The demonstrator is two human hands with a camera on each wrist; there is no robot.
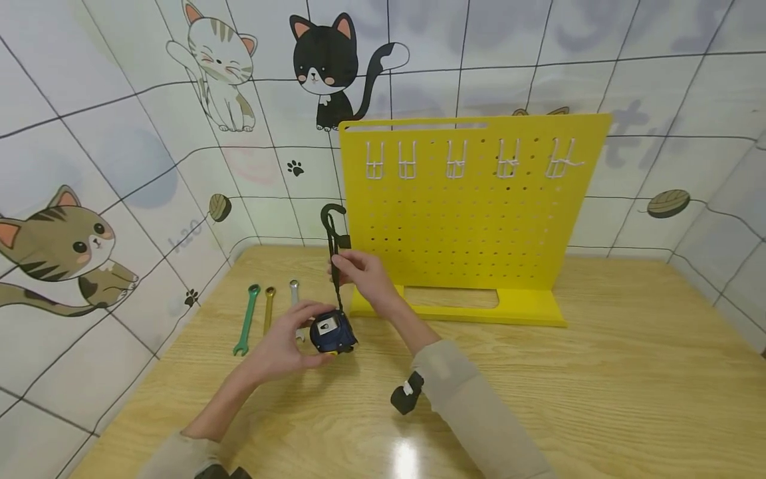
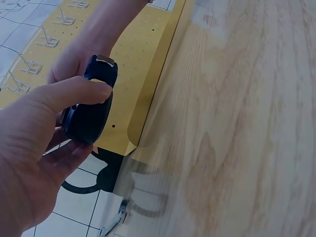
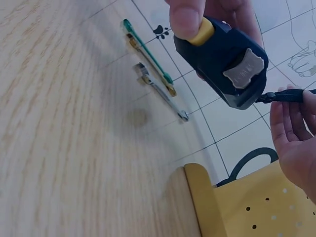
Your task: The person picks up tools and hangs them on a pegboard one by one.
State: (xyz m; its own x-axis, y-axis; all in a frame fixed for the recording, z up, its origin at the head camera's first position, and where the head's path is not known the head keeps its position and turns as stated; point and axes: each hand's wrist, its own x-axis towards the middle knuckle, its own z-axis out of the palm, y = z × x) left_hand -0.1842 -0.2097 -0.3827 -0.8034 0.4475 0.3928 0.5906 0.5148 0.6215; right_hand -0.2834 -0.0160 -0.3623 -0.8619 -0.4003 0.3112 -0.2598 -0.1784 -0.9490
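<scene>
In the head view my left hand (image 1: 284, 342) holds a dark blue tape measure (image 1: 329, 330) a little above the table, thumb on one side and fingers on the other. A black wrist strap (image 1: 336, 279) runs up from the tape measure, and my right hand (image 1: 366, 276) pinches it between thumb and fingers. From the right wrist, the tape measure (image 3: 217, 61) shows a yellow button and a metal plate, with the strap (image 3: 289, 95) leading into the right hand's fingers. The left wrist view shows the left thumb pressed along the tape measure's (image 2: 89, 118) edge.
Behind the right hand stands a yellow pegboard (image 1: 461, 226) with several white wire hooks (image 1: 456, 159) along its top. A green wrench (image 1: 247, 319), a gold wrench (image 1: 269, 306) and a silver wrench (image 1: 294, 293) lie left on the wooden table (image 1: 628, 372). Cat-printed walls (image 1: 287, 226) surround it.
</scene>
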